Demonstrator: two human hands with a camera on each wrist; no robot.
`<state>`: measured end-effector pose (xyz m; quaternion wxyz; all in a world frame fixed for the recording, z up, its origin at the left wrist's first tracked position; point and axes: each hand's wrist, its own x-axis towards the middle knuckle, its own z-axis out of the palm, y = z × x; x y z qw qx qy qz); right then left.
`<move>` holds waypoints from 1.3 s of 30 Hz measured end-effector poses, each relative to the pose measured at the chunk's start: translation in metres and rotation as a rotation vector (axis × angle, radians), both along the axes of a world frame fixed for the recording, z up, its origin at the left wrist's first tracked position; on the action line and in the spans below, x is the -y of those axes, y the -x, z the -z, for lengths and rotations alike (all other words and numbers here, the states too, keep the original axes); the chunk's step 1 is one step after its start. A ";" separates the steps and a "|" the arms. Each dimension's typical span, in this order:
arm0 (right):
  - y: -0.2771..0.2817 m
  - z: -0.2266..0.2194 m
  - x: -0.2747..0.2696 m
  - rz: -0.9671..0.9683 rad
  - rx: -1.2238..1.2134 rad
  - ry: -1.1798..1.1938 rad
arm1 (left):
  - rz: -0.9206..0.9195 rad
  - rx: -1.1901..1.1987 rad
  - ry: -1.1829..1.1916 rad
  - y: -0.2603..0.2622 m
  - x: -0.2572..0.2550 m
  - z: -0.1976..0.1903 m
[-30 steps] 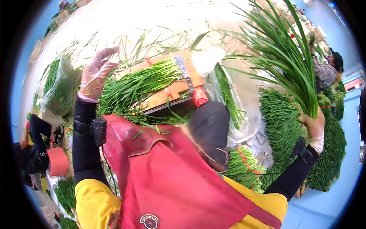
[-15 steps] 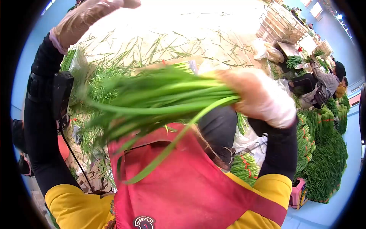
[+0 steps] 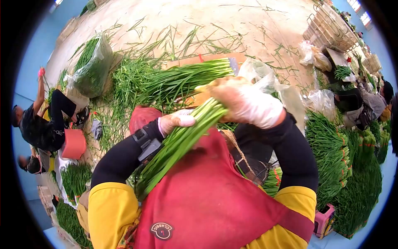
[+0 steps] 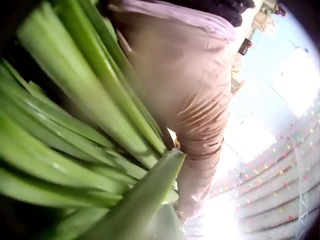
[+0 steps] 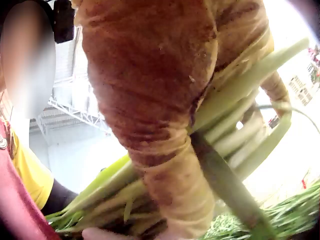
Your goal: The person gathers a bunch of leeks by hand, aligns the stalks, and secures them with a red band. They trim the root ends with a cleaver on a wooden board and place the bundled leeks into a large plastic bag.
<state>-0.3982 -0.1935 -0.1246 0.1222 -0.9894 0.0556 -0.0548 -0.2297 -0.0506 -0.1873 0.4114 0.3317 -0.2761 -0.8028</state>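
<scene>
Across the red apron, a bunch of garlic chives (image 3: 174, 145) slants with its leaf tips toward the lower left. My gloved right hand (image 3: 248, 106) grips it near the pale stem ends, thumb and fingers wrapped round the stems (image 5: 235, 125) in the right wrist view. Lower on the bunch, my gloved left hand (image 3: 176, 121) holds it, the thumb lying against the leaves. Broad leaves (image 4: 75, 85) pass close alongside the left hand in its wrist view. Just beyond both hands, a heap of chives (image 3: 190, 79) lies on a wooden board with a metal plate (image 3: 234, 65) at its right end.
A plastic bag of chives (image 3: 93, 66) stands at left, near a seated person and a red stool (image 3: 74, 144). Tied bundles (image 3: 327, 153) are stacked at right beside a pink stool (image 3: 323, 220). Loose leaves litter the floor. Clear plastic (image 3: 261, 72) lies by the board.
The right hand has swung the chives from the far right in across the apron. The left hand has come down from the upper left and taken hold of the bunch.
</scene>
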 end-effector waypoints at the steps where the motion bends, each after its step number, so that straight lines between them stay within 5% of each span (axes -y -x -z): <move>1: 0.007 0.008 0.011 -0.031 0.069 0.002 | -0.009 -0.060 -0.022 -0.004 0.000 0.015; 2: 0.015 0.012 0.022 -0.090 0.084 -0.111 | -0.023 -0.098 -0.025 -0.003 -0.001 0.018; 3: 0.025 0.009 0.028 -0.058 0.035 -0.522 | -0.036 -0.139 -0.027 -0.002 -0.001 0.021; 5: 0.045 0.011 0.037 0.003 0.108 -0.584 | 0.034 -0.219 -0.052 -0.009 -0.001 0.039; 7: 0.062 0.035 0.047 0.206 0.187 -1.132 | -0.074 -0.209 -0.059 -0.005 -0.002 0.045; 9: 0.065 0.068 0.056 0.252 0.250 -1.180 | -0.031 -0.230 -0.069 -0.009 -0.001 0.051; 11: 0.062 0.100 0.058 0.332 0.605 -1.569 | 0.000 -0.250 -0.111 -0.008 0.000 0.043; 13: 0.031 0.109 0.039 0.259 0.608 -1.503 | 0.014 -0.269 -0.120 -0.008 0.001 0.049; 15: 0.003 0.082 -0.003 0.086 0.340 -1.437 | 0.015 -0.241 -0.144 -0.008 0.003 0.056; 18: 0.002 0.099 0.003 -0.041 0.366 -1.224 | 0.028 -0.242 -0.158 -0.009 -0.001 0.064; 21: 0.038 0.110 0.034 0.326 0.448 -1.075 | -0.053 -0.281 -0.168 -0.008 -0.008 0.058; 22: 0.050 0.114 0.039 0.325 0.444 -1.075 | -0.039 -0.277 -0.172 -0.009 -0.008 0.056; 24: 0.071 0.136 0.038 0.340 -0.080 -1.082 | -0.020 -0.257 -0.171 -0.016 -0.008 0.056; 27: 0.066 0.142 0.005 0.180 -0.023 -1.087 | -0.058 -0.278 -0.107 -0.016 -0.005 0.054; 30: 0.076 0.240 0.001 0.144 0.043 -1.305 | -0.033 -0.294 -0.080 -0.026 -0.004 0.065; 33: 0.067 0.196 0.008 -0.004 -0.146 -0.951 | -0.077 -0.229 -0.081 -0.032 -0.004 0.055; 37: 0.070 0.180 0.009 0.225 -0.295 -1.259 | -0.109 -0.171 -0.069 -0.038 -0.005 0.050; 39: 0.065 0.154 0.011 0.299 -0.127 -1.339 | -0.121 -0.116 -0.077 -0.039 -0.003 0.045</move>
